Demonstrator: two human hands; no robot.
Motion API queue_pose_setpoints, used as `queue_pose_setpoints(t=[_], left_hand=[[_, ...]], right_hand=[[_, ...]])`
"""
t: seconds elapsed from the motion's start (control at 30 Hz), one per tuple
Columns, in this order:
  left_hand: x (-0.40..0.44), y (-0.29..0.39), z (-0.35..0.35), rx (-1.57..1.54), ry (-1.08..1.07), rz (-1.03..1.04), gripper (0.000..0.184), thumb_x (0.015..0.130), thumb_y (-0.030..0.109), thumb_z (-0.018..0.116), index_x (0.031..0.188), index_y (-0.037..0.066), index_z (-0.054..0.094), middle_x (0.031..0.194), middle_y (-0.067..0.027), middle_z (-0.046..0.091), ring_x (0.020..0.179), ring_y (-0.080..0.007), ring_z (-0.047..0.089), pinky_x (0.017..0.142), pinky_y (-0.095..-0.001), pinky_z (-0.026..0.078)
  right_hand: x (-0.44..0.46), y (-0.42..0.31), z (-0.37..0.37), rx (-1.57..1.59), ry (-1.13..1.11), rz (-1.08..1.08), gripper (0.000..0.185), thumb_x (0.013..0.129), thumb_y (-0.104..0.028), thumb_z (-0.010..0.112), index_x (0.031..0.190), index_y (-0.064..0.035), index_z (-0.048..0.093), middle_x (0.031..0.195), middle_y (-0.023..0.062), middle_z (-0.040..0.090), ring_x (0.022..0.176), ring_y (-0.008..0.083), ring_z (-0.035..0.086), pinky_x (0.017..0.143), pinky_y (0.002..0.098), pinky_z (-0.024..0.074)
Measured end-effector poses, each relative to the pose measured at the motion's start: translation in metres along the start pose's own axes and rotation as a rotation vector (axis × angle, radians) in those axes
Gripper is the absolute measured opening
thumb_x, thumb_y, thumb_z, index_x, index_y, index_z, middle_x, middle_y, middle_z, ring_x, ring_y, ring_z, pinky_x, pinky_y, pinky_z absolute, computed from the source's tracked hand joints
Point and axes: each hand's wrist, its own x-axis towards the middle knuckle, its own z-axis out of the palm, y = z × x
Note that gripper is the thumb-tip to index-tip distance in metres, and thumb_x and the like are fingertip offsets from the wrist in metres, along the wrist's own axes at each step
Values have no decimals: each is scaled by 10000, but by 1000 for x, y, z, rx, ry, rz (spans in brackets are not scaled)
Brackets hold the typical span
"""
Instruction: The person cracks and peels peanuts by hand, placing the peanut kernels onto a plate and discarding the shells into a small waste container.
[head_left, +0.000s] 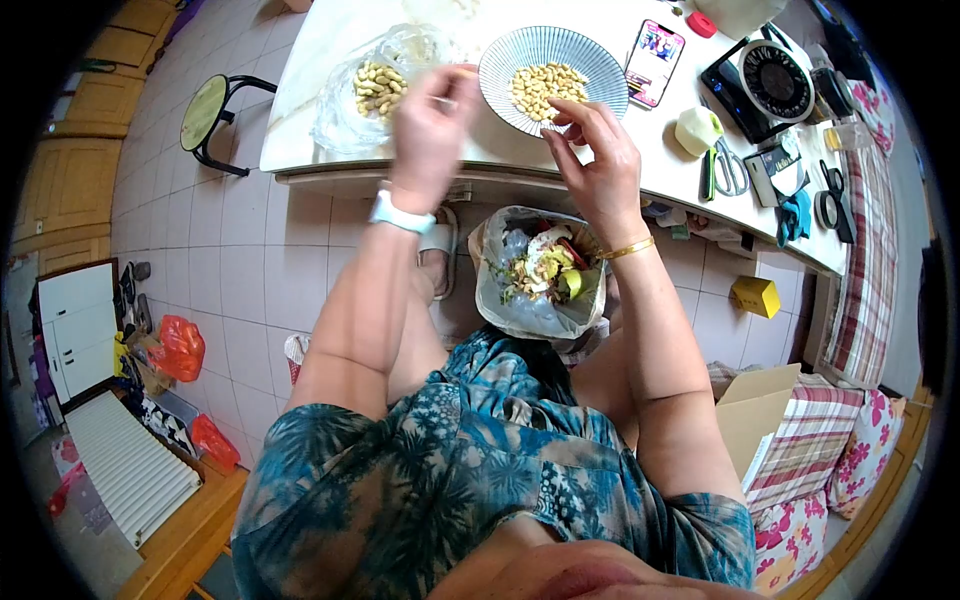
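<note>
My left hand (432, 125) is smeared by motion between the clear plastic bag (335, 110) and the bowl; what its fingers hold, if anything, does not show. Unshelled peanuts (380, 88) lie in that bag. The striped bowl (500, 60) holds a heap of shelled peanuts (545, 90). Over the bowl's near right rim is my right hand (605, 155), thumb and fingers apart, and I see nothing between them. Below the table edge, between my knees, a lined waste bin (490, 290) contains food scraps and peelings.
On the table (470, 150) to the right are a phone (656, 62), a pale green peeled fruit or vegetable (698, 131), scissors (732, 172), a black device with a round grille (775, 82) and black tape (827, 210). A stool (205, 120) stands left; a yellow box (757, 297) sits on the floor.
</note>
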Motion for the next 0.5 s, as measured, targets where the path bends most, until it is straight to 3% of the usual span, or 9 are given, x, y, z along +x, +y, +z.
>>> queue_pose_setpoints(t=[0.07, 0.1, 0.17, 0.23, 0.37, 0.43, 0.5], left_hand=[[24, -21, -36, 234, 243, 11, 183, 970, 193, 698, 1061, 37, 729, 903, -33, 723, 748, -93, 627, 642, -247, 512], [33, -33, -52, 284, 293, -100, 177, 953, 181, 710, 1064, 45, 734, 902, -52, 729, 730, -101, 630, 643, -253, 507], [41, -63, -73, 427, 234, -275, 238, 932, 173, 715, 1114, 21, 721, 909, -92, 729, 777, -145, 663, 731, -289, 539], [40, -111, -81, 556, 116, -276, 277, 915, 197, 733, 1126, 19, 713, 936, -118, 731, 808, -177, 677, 768, -312, 543], [36, -112, -77, 693, 87, -116, 276, 871, 179, 755, 1096, 24, 719, 994, -186, 722, 943, -276, 707, 878, -368, 546], [33, -81, -78, 785, -43, -172, 302, 841, 180, 764, 1105, 39, 722, 1049, -191, 703, 980, -292, 694, 891, -385, 539], [33, -102, -79, 728, -147, -281, 322, 821, 204, 756, 1107, 59, 728, 1073, -175, 704, 987, -317, 690, 886, -403, 542]], right_hand=[[-1, 1, -2, 4, -3, 8, 273, 825, -48, 752, 1090, -81, 697, 892, 58, 646, 782, 213, 667, 684, 336, 544], [-2, 2, -3, -2, -7, 8, 266, 829, -43, 747, 1088, -78, 696, 891, 58, 645, 781, 211, 669, 685, 337, 543], [-1, 2, -2, -1, -11, 4, 259, 833, -37, 741, 1086, -75, 696, 890, 58, 645, 780, 209, 670, 686, 339, 543], [-2, 3, 0, -29, -9, -23, 258, 836, -23, 728, 1086, -78, 695, 891, 62, 645, 773, 210, 672, 683, 344, 542], [0, -1, 2, 31, 12, -29, 263, 834, -18, 723, 1087, -87, 696, 886, 65, 644, 761, 222, 668, 675, 352, 540], [-1, -2, 1, 34, -11, -8, 251, 836, -22, 719, 1075, -95, 702, 876, 66, 644, 758, 230, 664, 671, 357, 539], [-3, -2, 0, 17, -23, -1, 242, 838, -25, 717, 1068, -96, 704, 875, 66, 643, 757, 230, 663, 670, 357, 539]])
